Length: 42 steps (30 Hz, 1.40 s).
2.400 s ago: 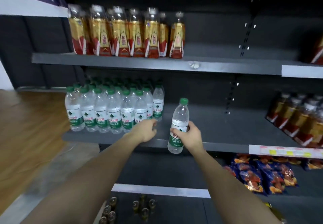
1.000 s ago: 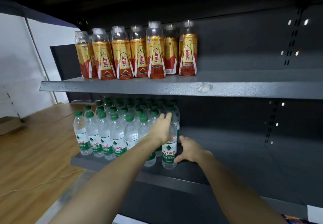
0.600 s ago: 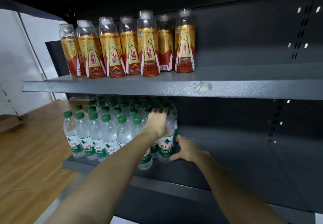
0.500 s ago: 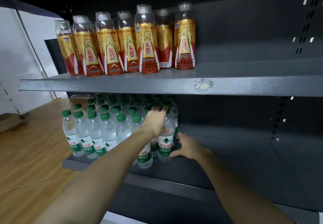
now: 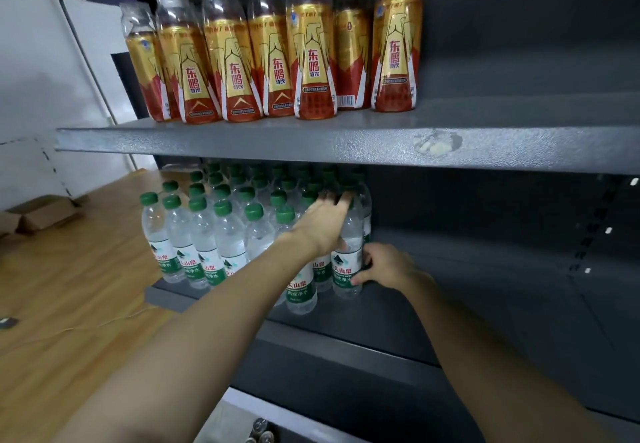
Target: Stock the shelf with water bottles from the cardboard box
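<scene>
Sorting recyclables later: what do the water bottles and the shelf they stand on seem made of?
Water bottles: clear, glossy plastic, seemingly; contents show through, with green caps and printed labels. Shelf: probably painted metal; dark grey, matte, finely textured.

Above the water, on the upper shelf board (image 5: 311, 143): a row of upright gold-and-red drink bottles (image 5: 277, 58). Left of that board: a white wall (image 5: 41, 72), a wooden floor (image 5: 69, 297), a thin cable (image 5: 86, 326) across it, folded cardboard (image 5: 43, 214) beside the wall.
</scene>
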Motion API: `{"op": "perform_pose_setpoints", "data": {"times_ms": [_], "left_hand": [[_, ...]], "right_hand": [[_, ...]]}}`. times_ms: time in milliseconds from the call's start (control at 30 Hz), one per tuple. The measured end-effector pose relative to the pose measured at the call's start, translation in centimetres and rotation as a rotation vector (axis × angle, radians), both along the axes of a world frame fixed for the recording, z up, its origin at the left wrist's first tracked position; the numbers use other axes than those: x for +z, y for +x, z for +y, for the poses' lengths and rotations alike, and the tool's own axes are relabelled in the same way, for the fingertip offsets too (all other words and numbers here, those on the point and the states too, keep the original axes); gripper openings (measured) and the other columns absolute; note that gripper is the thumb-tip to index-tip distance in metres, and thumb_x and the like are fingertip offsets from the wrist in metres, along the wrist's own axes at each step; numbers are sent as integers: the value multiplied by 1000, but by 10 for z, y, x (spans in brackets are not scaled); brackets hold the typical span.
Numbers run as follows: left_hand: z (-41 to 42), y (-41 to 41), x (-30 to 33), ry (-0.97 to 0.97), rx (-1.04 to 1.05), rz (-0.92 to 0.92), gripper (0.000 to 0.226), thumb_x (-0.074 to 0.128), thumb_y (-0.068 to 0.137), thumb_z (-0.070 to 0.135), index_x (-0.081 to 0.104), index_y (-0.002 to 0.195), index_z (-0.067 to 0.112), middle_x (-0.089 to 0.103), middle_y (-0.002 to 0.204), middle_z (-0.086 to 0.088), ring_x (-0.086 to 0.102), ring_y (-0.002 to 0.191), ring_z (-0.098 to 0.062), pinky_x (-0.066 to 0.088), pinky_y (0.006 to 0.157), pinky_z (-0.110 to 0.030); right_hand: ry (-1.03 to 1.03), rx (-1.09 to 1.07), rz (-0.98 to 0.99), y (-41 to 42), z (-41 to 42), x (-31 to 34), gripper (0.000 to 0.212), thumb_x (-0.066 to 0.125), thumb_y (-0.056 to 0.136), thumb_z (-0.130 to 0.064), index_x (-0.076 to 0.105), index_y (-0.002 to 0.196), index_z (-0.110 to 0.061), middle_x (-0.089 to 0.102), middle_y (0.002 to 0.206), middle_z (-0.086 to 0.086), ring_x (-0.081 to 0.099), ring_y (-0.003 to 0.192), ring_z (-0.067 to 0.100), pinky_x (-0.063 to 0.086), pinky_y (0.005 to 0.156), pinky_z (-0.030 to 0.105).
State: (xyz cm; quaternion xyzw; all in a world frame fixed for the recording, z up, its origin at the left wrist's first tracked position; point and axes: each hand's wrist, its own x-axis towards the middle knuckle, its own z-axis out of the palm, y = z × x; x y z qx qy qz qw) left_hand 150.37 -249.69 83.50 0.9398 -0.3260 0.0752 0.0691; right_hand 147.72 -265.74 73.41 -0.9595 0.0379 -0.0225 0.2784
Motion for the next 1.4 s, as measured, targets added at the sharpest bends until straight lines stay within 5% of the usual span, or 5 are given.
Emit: {"op": "perform_pose_setpoints", "data": {"times_ms": [267, 667, 867, 1033, 1400], "left_hand": [[-12, -3, 2, 57, 47, -68, 90, 85, 72, 23, 29, 141, 9, 50, 125, -19, 47, 119, -37, 38, 102, -39], [-12, -15, -10, -47, 112, -90, 102, 83, 75, 15, 16, 152, 11, 39, 140, -23, 37, 130, -36, 35, 109, -40], [-10, -28, -16, -207, 130, 24, 102, 66, 78, -14, 8, 153, 23, 23, 146, -21, 56, 105, -35, 54, 85, -39], [13, -41, -27, -278, 79, 112, 106, 64, 83, -5, -8, 154, 25, 29, 145, -16, 59, 99, -31, 51, 75, -35], [62, -49, -46, -234, -35, 168, 39, 59, 93, 21, 46, 128, 11, 57, 118, -13, 60, 101, -28, 51, 86, -40]], "right_hand": [[163, -11, -28, 0, -2, -16, 38, 86, 69, -34, 66, 101, -34, 61, 86, -15, 63, 85, 15, 52, 80, 34], [15, -186, -62, -24, 12, -16, 46, 77, 75, -55, 59, 98, -20, 64, 95, -2, 62, 88, 21, 50, 73, 34], [21, -157, -104, -36, 24, -2, 36, 74, 81, -45, 55, 93, -17, 61, 97, 3, 60, 89, 23, 49, 75, 38], [-12, -189, -98, -46, 34, 13, 32, 74, 83, -43, 57, 94, -18, 62, 98, 3, 60, 90, 22, 51, 79, 38], [-7, -308, -127, -83, 81, 26, 27, 72, 85, -35, 47, 92, -28, 55, 95, -6, 55, 88, 17, 48, 78, 32]]}}
